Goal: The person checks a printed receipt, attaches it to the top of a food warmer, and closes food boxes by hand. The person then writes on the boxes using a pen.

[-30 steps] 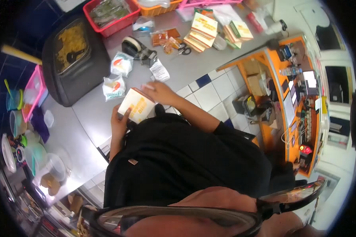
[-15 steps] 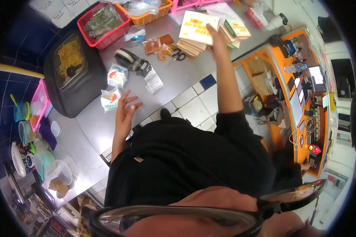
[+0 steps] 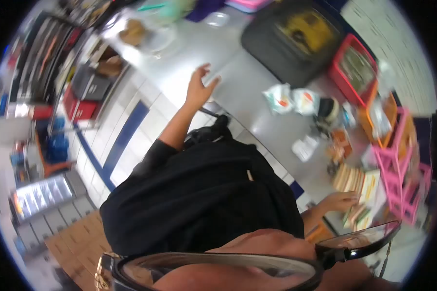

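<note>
My left hand [image 3: 201,89] is raised over the edge of the grey metal table [image 3: 243,92], fingers apart and holding nothing. At the lower right, my right hand [image 3: 341,202] lies against the stack of printed boxes [image 3: 350,179], beside a second pile of boxes [image 3: 358,216]. Blur hides whether its fingers grip a box. Two white printed packets [image 3: 292,100] lie near the table's middle. A white paper slip [image 3: 305,148] and a tape dispenser [image 3: 327,110] are between them and the boxes.
A dark bulky case [image 3: 272,46] bears a tray of yellow food [image 3: 308,31]. Red [image 3: 354,68], orange [image 3: 379,119] and pink [image 3: 398,167] baskets line the far edge. Clear containers [image 3: 162,39] stand at the upper left. A lit display fridge [image 3: 42,196] is at the far left.
The view has swung round to the left. The printed box went from both hands onto the stack with my right hand. My left hand let go of it and moved away, fingers spread.
</note>
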`<state>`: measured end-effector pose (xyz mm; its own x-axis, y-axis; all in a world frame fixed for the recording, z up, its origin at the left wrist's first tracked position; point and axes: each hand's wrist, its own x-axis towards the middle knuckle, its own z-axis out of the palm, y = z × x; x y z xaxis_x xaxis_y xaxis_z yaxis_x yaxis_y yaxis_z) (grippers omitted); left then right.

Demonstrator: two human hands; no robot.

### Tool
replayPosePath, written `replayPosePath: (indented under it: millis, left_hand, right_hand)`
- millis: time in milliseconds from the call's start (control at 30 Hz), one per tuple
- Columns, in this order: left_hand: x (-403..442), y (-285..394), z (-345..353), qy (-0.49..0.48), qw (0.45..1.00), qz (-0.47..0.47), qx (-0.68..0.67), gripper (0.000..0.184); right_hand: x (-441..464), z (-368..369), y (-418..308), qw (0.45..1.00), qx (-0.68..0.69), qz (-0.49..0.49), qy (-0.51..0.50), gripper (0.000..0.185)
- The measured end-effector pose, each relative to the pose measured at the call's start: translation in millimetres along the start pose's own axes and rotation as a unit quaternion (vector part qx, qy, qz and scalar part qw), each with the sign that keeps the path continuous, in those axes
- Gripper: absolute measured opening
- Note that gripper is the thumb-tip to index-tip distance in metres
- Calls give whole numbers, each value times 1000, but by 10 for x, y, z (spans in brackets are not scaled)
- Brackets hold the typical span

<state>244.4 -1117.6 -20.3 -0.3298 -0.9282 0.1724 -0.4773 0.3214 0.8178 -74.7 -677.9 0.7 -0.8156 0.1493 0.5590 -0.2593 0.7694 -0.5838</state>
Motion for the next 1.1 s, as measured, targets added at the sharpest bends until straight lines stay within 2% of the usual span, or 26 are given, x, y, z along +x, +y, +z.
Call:
replayPosePath:
  millis: [33, 67, 100, 133, 167, 200, 233, 300, 333, 433, 500, 567, 600, 633, 700, 733, 767, 800, 867, 900, 933, 967, 1000, 1033, 1067, 1100]
  left_hand:
    - [170, -259, -169, 102, 994, -49, -7, 54]
    - [354, -653, -371, 168, 982, -82, -23, 59]
    - [516, -877, -616, 223, 959, -159, -74, 61]
    - [676, -878, -861, 244, 927, -233, -162, 64]
    - [882, -1202, -1083, 259, 886, -311, -225, 67]
    - [1015, -1308, -1342, 224, 857, -342, -314, 70]
    - [1111, -1439, -1529, 219, 837, -376, -331, 76]
    - [1524, -1970, -1788, 225, 814, -413, -341, 86]
    - [1735, -2102, -1900, 222, 815, -414, -340, 86]
    - [2257, -2462, -2167, 227, 817, -410, -335, 91]
    - [2605, -2472, -2407, 269, 768, -422, -400, 89]
    - [2866, -2628, -2644, 213, 809, -409, -364, 85]
    - [2933, -2752, -2733, 165, 845, -364, -355, 83]
    - [3027, -2816, -2810, 120, 841, -376, -371, 75]
    - [3289, -3116, -2899, 93, 759, -469, -442, 58]
    - [3293, -3253, -2943, 52, 794, -421, -436, 53]
    - [3283, -3368, -2958, 7, 823, -371, -429, 47]
    - [3289, -3415, -2992, -6, 836, -363, -410, 48]
    - [3168, -3203, -2971, -7, 859, -321, -399, 46]
    - [3109, -3216, -3017, -25, 850, -303, -429, 44]
    - [2992, -2883, -3002, 4, 861, -311, -403, 43]
    - [2926, -2842, -3009, 18, 881, -284, -378, 42]
    - [2978, -3199, -3101, 23, 872, -277, -403, 42]
    - [2988, -3469, -3224, -19, 881, -223, -416, 42]
    - [2961, -3559, -3331, -48, 884, -205, -418, 42]
    - [2892, -3376, -3323, -49, 887, -208, -408, 44]
  right_hand:
    - [-259, 128, -1, 985, -65, 51, -150, 32]
    - [-548, 296, -10, 984, -24, -30, -173, 30]
    - [-818, 447, 3, 976, 14, -109, -189, 29]
    - [-956, 558, 99, 976, 22, -111, -188, 29]
    - [-1099, 687, 207, 976, 0, -84, -199, 32]
    - [-1158, 761, 220, 976, -26, -55, -208, 38]
    - [-1146, 800, 177, 976, -26, -59, -209, 38]
    - [-1170, 886, 23, 964, -181, -89, -174, 47]
    - [-1157, 888, -178, 970, -119, -173, -121, 54]
    - [-1155, 990, -62, 959, -169, -186, -130, 55]
    - [-1203, 966, -133, 951, -187, -210, -126, 51]
    - [-1250, 931, -161, 957, -158, -241, -23, 47]
    - [-1275, 900, -140, 957, -174, -232, -6, 46]
    - [-1320, 905, -115, 955, -181, -236, -7, 46]
    - [-1442, 873, -182, 983, -135, -121, -2, 45]
    - [-1497, 869, -176, 982, -146, -119, 0, 45]
    - [-1538, 855, -151, 989, -133, -53, -25, 45]
    - [-1552, 852, -81, 992, -117, 14, -44, 46]
    - [-1583, 855, -4, 995, -96, 6, -37, 46]
    - [-1602, 865, -25, 996, -80, 10, -39, 47]
    - [-1588, 877, 17, 996, -87, -9, -35, 47]
    - [-1583, 872, 79, 995, -95, -28, -32, 47]
    - [-1588, 860, 48, 994, -105, -12, -30, 46]
    - [-1584, 843, 3, 993, -117, 6, -26, 45]
    - [-1600, 879, 79, 998, -64, 8, -3, 45]
    - [-1581, 909, 207, 1000, -16, 10, 25, 45]
